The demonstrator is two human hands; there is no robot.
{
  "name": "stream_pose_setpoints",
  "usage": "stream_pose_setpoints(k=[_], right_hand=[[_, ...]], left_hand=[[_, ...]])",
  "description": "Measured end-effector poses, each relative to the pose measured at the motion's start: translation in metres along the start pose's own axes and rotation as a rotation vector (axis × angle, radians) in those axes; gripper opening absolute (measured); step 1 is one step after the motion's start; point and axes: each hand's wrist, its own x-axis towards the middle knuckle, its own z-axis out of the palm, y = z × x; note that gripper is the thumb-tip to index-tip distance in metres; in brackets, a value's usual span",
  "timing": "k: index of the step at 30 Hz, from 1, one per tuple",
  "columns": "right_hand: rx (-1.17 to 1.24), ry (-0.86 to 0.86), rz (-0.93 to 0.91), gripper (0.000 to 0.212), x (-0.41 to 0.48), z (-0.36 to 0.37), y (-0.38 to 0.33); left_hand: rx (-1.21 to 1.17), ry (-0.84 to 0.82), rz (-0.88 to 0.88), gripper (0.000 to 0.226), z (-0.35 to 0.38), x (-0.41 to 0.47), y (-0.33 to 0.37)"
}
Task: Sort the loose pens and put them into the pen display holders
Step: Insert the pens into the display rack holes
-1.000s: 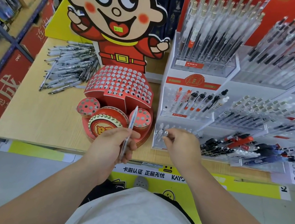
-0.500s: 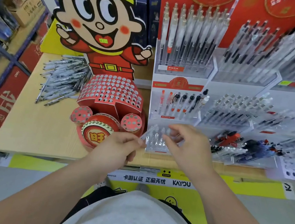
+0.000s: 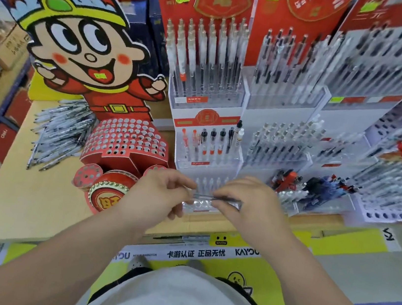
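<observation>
- Both hands meet above the near edge of the counter (image 3: 34,193), right of its middle. The left hand (image 3: 160,195) pinches one end of a slim clear pen (image 3: 202,196) with curled fingers. The right hand (image 3: 251,206) pinches the other end. The pen lies level, running left to right.
- Directly beneath the pen, at the near edge, sits a low clear holder (image 3: 197,207). The hands cover most of it, and its slots are hard to make out.
- Just left of the left hand stands a red perforated holder (image 3: 126,142) with round drum-shaped pieces at its foot. The hand hides part of its right side.
- Behind the hands rise tiered clear racks (image 3: 207,153) holding upright red and black pens. The racks further right are blurred.
- Toward the counter's left side, beside the red holder, lies a heap of loose pens (image 3: 60,132).
- Along the far edge stands a cartoon cut-out (image 3: 87,53), its top cut off by the frame.
</observation>
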Motion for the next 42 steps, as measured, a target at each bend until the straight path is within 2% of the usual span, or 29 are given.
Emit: stream_pose_setpoints(k=[4, 6, 12, 19, 21, 23, 26, 31, 42], right_hand=[[0.035, 0.023, 0.046, 0.010, -0.005, -0.005, 0.006], [0.030, 0.002, 0.045, 0.010, -0.004, -0.004, 0.004], [0.110, -0.062, 0.008, 0.006, 0.008, 0.000, -0.008], [0.161, -0.104, 0.028, 0.007, 0.014, 0.005, -0.004], [0.178, -0.043, 0.090, 0.006, 0.011, 0.011, 0.003], [0.215, 0.018, 0.202, 0.016, 0.007, 0.017, 0.012], [0.236, 0.025, 0.276, 0.029, 0.003, 0.024, 0.021], [0.246, 0.044, 0.260, 0.028, 0.009, 0.039, 0.023], [0.197, 0.011, 0.217, 0.020, 0.018, 0.072, 0.024]], left_hand=[[-0.123, 0.127, 0.022, 0.005, 0.006, 0.002, 0.001], [-0.092, 0.159, 0.046, 0.006, 0.010, 0.003, 0.003], [0.240, 0.114, 0.174, 0.012, 0.020, 0.002, 0.016], [0.169, 0.097, 0.199, 0.008, 0.015, 0.004, 0.013], [0.160, 0.142, 0.198, 0.007, 0.011, 0.007, 0.002], [0.197, 0.236, 0.170, 0.007, 0.003, 0.013, -0.014], [0.387, 0.322, 0.175, 0.010, -0.006, 0.024, -0.041], [0.501, 0.309, 0.185, 0.007, 0.000, 0.039, -0.068], [0.512, 0.340, 0.306, 0.005, 0.004, 0.050, -0.075]])
